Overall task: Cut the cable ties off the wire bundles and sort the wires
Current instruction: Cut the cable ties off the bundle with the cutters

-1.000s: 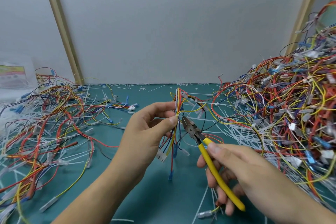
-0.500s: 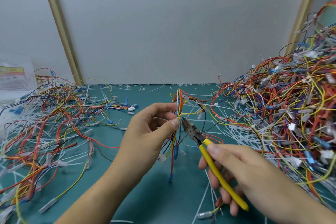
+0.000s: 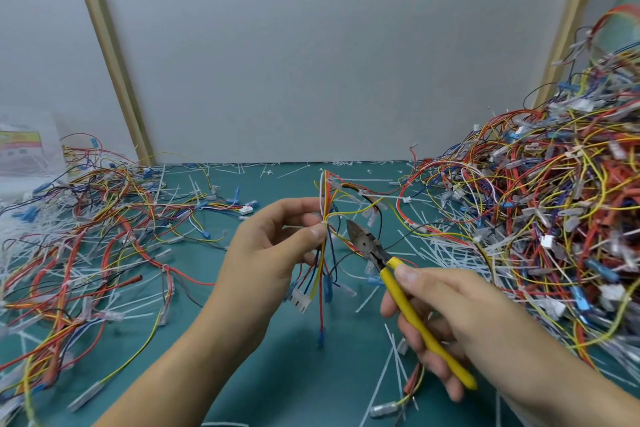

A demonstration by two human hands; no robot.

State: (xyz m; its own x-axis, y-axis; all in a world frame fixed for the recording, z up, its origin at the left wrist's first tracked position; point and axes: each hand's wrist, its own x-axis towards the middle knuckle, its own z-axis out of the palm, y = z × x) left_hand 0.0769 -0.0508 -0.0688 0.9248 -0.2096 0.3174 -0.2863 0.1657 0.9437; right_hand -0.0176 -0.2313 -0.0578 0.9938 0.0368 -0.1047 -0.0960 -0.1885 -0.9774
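My left hand (image 3: 270,250) pinches a small wire bundle (image 3: 323,253) between thumb and fingers, held upright above the green mat. Red, yellow, blue and white wires hang below the pinch, ending in a white connector (image 3: 301,300) and blue terminals. My right hand (image 3: 446,319) grips yellow-handled cutters (image 3: 401,284). Their metal jaws (image 3: 360,236) sit just right of the bundle, a small gap away from the pinch point. Whether a cable tie sits at the pinch I cannot tell.
A tall heap of tied wire bundles (image 3: 547,218) fills the right side. Loose wires (image 3: 86,236) spread across the left of the mat (image 3: 242,374). Cut white cable ties (image 3: 446,250) litter the middle and back. A grey wall stands behind.
The cutter jaws have drawn back slightly to the right, away from the bundle. My left hand keeps the same pinch on the wires.
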